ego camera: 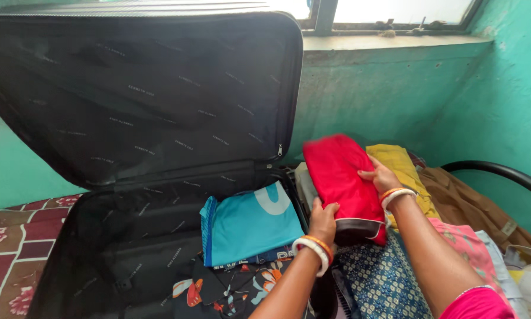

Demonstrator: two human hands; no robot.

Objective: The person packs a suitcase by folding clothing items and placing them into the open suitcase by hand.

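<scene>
A folded red garment point(341, 177) with a dark hem is lifted over the pile of clothes to the right of an open black suitcase point(117, 236). My left hand point(322, 220) grips its near left edge, and my right hand point(380, 176) holds its right side. Both wrists wear orange and white bangles. Inside the suitcase lie a folded light blue shirt point(250, 224) and a black floral garment point(230, 289) in front of it.
The suitcase lid point(141, 88) stands upright against the green wall. Right of the case lies a heap of clothes: yellow point(404, 168), brown point(463, 204), pink floral point(463, 245) and dark blue patterned point(383, 277). A black curved bar point(502, 171) runs at far right. A maroon patterned bedsheet point(11, 254) lies left.
</scene>
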